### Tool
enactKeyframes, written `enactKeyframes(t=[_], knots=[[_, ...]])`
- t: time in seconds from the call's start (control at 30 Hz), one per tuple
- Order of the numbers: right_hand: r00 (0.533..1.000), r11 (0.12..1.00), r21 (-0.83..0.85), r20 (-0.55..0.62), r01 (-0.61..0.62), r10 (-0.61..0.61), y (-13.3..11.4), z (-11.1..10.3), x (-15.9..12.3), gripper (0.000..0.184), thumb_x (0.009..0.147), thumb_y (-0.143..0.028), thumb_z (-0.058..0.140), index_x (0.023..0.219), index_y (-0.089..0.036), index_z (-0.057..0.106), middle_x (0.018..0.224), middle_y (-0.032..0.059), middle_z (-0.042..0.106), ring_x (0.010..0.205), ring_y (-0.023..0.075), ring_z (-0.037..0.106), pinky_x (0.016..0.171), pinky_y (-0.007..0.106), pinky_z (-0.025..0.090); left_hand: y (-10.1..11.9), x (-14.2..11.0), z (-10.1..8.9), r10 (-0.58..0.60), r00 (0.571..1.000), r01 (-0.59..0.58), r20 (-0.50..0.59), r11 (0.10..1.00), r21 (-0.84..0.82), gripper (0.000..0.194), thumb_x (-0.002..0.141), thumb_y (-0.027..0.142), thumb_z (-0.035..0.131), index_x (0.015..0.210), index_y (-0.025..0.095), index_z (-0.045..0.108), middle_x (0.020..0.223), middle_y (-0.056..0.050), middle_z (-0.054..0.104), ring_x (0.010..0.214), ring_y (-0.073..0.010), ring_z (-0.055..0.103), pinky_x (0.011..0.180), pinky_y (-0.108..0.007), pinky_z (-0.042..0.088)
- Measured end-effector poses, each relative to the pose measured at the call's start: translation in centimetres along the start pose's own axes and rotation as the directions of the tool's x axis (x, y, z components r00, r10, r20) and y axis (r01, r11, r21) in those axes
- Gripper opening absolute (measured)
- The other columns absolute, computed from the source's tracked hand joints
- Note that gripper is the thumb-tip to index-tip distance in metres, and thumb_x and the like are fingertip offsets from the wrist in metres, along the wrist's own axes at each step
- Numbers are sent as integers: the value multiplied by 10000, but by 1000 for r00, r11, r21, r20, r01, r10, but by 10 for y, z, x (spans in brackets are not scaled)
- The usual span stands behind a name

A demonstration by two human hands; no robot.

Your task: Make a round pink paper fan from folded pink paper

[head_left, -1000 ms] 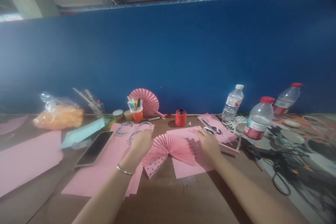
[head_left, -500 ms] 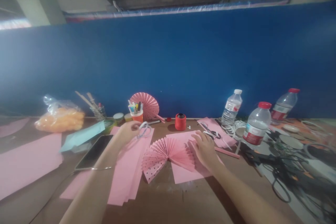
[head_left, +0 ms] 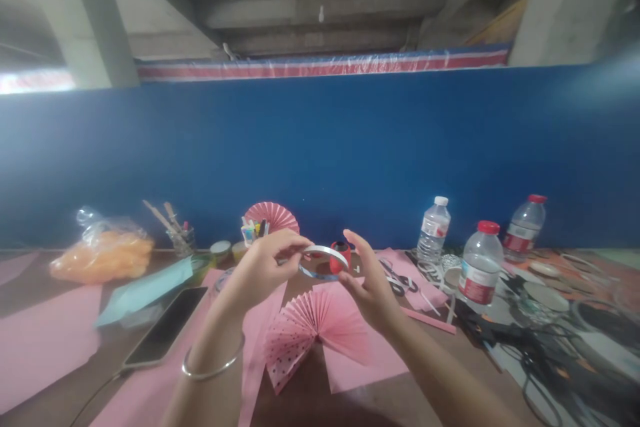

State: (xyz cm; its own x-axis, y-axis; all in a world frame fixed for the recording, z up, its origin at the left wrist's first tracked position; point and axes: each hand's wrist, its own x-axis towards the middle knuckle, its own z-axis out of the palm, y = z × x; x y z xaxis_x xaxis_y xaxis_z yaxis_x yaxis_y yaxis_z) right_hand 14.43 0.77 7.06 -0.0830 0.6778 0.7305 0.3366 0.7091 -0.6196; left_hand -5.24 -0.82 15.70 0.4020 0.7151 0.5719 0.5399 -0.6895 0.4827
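1. Left hand (head_left: 270,263): fingers and thumb pinched on the near-left edge of a narrow white ring, seemingly a tape roll (head_left: 325,249), held above the bench (head_left: 280,407).
2. Right hand (head_left: 370,287): thumb and fingers spread apart, thumb tip at the ring's right edge; contact cannot be told.
3. Below and between the hands: a pink pleated paper fan (head_left: 320,313), black-dotted on its left part, spread on the bench, partly over a flat pink paper sheet (head_left: 360,373).
4. Beyond the left hand: a rounder pink pleated fan (head_left: 273,215).
5. Right of the right hand: dark-handled scissors (head_left: 397,285).
6. Progress, judged: pleating looks done; the near fan's lower side remains unjoined. No loose tape strip is visible.
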Motion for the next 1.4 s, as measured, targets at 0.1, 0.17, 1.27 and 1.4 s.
enactKeyframes(t=[0.1, 0.17, 1.27, 1.4], knots=[[983, 940, 292, 108, -175, 150, -17, -5, 20, 225, 843, -385, 469, 861, -190, 579, 744, 39, 613, 694, 172, 572, 637, 293, 451, 3, 2, 9, -51, 996, 41, -75, 991, -127, 235, 792, 170, 456, 959, 185, 620, 925, -40, 637, 839, -146, 584, 757, -288, 485], [963, 826, 498, 103, -265, 247, -21, -5, 23, 231, 843, -374, 479, 740, -183, 559, 571, -14, 545, 533, 120, 508, 533, 237, 412, -2, 2, 13, -131, 980, 97, -153, 972, -212, 243, 822, 212, 436, 986, 181, 612, 932, -45, 641, 831, -148, 597, 755, -298, 499], [877, 478, 853, -53, -209, 477, -21, 4, 5, 179, 798, -356, 554, 740, -191, 513, 570, -28, 528, 552, 111, 492, 574, 250, 411, -54, -4, -7, -316, 839, 484, -443, 804, 345, 415, 849, 383, 350, 519, 168, 478, 489, 4, 519, 494, -122, 476, 506, -243, 328], [849, 398, 910, -120, -113, 515, -21, 5, 6, 155, 788, -338, 561, 735, -208, 495, 587, -36, 525, 589, 124, 524, 615, 284, 440, -42, 1, 24, -324, 936, 316, -134, 945, -81, 207, 788, 340, 491, 767, 171, 609, 787, -21, 658, 748, -154, 589, 697, -269, 439]])
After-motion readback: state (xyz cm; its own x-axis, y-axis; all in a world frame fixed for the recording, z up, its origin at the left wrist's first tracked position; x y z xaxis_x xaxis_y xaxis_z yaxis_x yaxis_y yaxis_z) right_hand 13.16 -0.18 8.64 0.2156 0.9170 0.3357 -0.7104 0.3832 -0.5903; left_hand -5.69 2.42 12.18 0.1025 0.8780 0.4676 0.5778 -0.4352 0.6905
